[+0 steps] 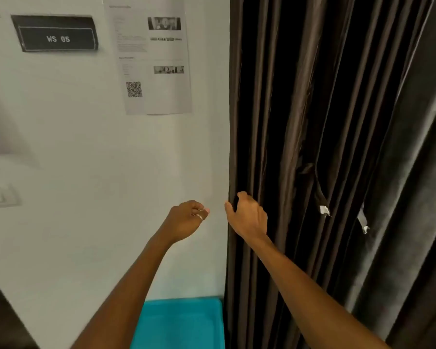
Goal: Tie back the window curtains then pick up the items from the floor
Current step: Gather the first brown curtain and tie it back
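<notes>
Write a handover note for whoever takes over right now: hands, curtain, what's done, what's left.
Left hand: fingers curled, holding nothing, in front of the white wall.
Right hand: grips the left edge of the dark curtain.
The curtain hangs in loose folds, not tied back.
Done: nothing finished.
Left: gather and tie the curtain, then pick up the floor items, none in view.

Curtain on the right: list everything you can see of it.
The curtain is dark brown, slightly glossy fabric hanging in deep vertical pleats beside the white wall, not tied back. Two small white tags show among the folds. The right hand grips its left edge, fingers curled into the fabric. Its bottom runs out of frame.
</notes>
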### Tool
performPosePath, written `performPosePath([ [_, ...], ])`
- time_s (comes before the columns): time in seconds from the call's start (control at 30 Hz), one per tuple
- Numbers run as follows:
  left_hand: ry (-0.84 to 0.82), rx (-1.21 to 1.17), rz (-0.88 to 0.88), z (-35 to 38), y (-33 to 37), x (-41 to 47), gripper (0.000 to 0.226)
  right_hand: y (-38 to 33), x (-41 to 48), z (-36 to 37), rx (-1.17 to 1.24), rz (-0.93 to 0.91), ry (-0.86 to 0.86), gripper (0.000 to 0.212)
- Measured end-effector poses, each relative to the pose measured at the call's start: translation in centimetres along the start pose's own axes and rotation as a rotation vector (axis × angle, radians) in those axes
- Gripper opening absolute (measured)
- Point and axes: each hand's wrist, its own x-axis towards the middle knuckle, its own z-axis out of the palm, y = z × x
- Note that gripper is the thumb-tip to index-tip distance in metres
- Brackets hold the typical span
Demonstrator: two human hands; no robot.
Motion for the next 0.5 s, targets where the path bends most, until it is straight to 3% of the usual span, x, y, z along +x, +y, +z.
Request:
performPosePath([
  [0.13, 0.024, -0.033, -0.005, 0.5, -0.1, 0.2, 0.041, 0.1, 0.2, 1.3, -0.002, 0.025, 0.031, 0.032],
  [0.27, 0.032, -0.09, -0.004, 1.3, 0.4, 2.0, 0.051, 0.0, 0.7, 2.8, 0.056, 0.0, 0.048, 0.011],
  [0.5, 0.064, -0.062, 0.031, 3.9, 1.3, 5.7, 0.065, -0.2, -0.7, 6.0, 0.167, 0.036, 0.083, 0.009],
])
